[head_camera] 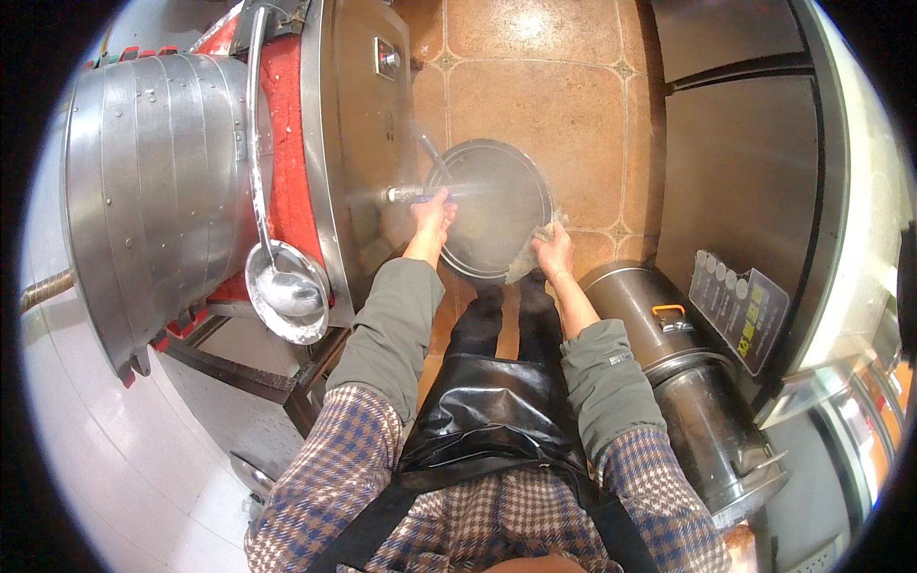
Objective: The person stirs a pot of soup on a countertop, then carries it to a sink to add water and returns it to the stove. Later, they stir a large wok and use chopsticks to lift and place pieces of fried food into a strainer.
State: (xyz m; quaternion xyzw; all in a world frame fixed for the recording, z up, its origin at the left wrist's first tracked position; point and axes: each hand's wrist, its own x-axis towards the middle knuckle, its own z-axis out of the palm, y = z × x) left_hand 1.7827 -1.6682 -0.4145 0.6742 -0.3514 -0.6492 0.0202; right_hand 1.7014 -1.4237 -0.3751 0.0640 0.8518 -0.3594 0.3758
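My left hand (433, 213) grips the blue lever (424, 198) of a metal tap (401, 194) on the front of a steel cabinet. From the tap a stream (473, 190) runs into a large round metal pot (438, 166) below it. Steam or mist blurs the pot's contents. A handle-like metal rod (434, 155) slants over the pot's far left rim. In my right hand (554, 252) is a bunched, greyish mesh-like cloth (521, 266), held against the pot's near right rim.
The steel cabinet (358, 143) bounds the left, topped by a riveted metal drum (172, 193). A long-handled ladle (290, 294) rests in a metal bowl (315, 326). Metal cylindrical containers (630, 308) stand right, beside a dark metal-fronted unit (738, 179). The floor (537, 107) is brown tile.
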